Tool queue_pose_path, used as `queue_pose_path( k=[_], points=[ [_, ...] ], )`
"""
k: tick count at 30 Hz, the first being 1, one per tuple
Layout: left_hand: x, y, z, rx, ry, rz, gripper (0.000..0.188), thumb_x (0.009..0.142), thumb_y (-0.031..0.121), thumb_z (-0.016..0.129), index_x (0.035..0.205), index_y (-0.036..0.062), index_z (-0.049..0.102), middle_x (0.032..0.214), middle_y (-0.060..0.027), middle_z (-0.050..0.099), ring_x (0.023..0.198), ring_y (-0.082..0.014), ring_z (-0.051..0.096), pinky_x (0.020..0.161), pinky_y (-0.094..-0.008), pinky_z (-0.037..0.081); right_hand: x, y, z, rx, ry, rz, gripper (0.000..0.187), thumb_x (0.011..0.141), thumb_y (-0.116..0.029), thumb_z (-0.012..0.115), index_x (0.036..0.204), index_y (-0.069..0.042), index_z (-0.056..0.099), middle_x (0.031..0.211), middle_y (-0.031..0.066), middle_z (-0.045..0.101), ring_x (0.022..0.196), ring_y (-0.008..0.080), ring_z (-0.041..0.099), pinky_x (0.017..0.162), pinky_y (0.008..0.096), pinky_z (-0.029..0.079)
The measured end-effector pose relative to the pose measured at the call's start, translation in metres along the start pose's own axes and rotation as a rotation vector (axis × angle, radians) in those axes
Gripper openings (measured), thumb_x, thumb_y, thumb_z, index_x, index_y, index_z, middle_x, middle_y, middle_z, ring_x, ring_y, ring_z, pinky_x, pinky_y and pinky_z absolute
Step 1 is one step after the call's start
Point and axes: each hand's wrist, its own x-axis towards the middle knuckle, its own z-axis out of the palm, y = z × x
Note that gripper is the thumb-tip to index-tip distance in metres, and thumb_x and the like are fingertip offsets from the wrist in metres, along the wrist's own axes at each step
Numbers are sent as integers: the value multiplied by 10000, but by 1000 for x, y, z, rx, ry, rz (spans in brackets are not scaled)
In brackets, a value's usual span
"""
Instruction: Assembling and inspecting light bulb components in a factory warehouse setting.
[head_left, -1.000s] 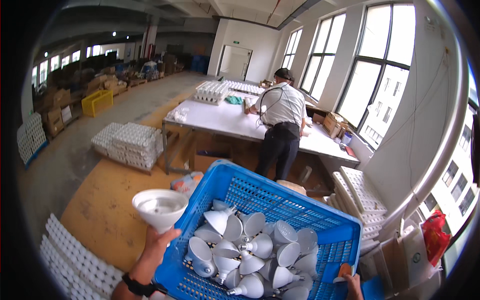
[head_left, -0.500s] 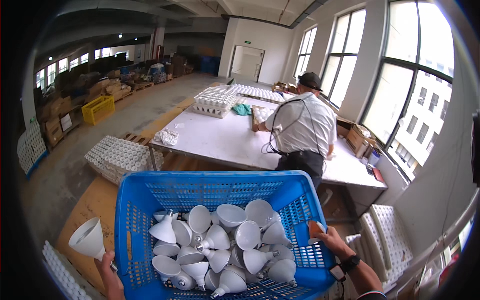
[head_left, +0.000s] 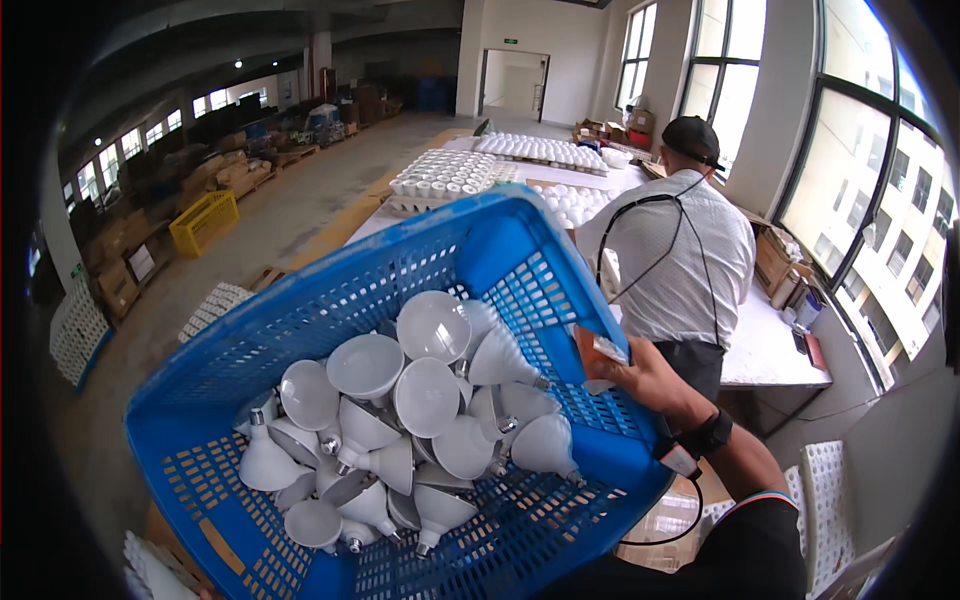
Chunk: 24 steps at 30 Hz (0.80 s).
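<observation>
In the head view, the blue basket [head_left: 350, 243] occupies the lower middle of the frame, tilted, with its upper right corner raised highest. Inside it lies a loose heap of white lamps [head_left: 427, 397], which have wide cup shapes and metal screw bases; they point in many directions, and several touch or overlap each other.

The right hand [head_left: 648, 380], to the right of the frame centre, is bent closed around the right rim of the basket, with the thumb on the inner side. At this thumb there is a small orange and white piece [head_left: 597, 352]. A black watch [head_left: 708, 432] is on the wrist. The left hand cannot be made out surely at the lower left, so I cannot tell how far it is open or whether it holds something.

Behind the basket, a co-worker in a white shirt [head_left: 685, 260], with a dark cap, stands with the back turned at a pale table [head_left: 765, 345]. In the upper middle, trays with white round pieces [head_left: 455, 180] rest on this table. A yellow crate [head_left: 205, 222] stands on the floor at upper left.
</observation>
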Motion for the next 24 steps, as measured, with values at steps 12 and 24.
queue_pose_path(
  k=[12, 24],
  points=[
    [11, 5, 272, 164, 71, 221, 391, 859, 255, 476, 1057, -78, 528, 1029, -181, 538, 901, -262, 512, 797, -368, 422, 146, 80, -88, 49, 198, -6, 218, 812, -160, 580, 930, 20, 544, 815, 26, 576, 752, 92, 517, 677, 259, 431],
    [133, -38, 443, -411, -268, 32, 154, 784, 192, 533, 851, 63, 484, 729, -21, 483, 662, -108, 464, 637, -247, 412, 216, 124, -96, 62, 536, 157, 231, 772, -138, 562, 929, 32, 549, 795, 7, 555, 711, 93, 503, 632, 248, 414]
  ],
)
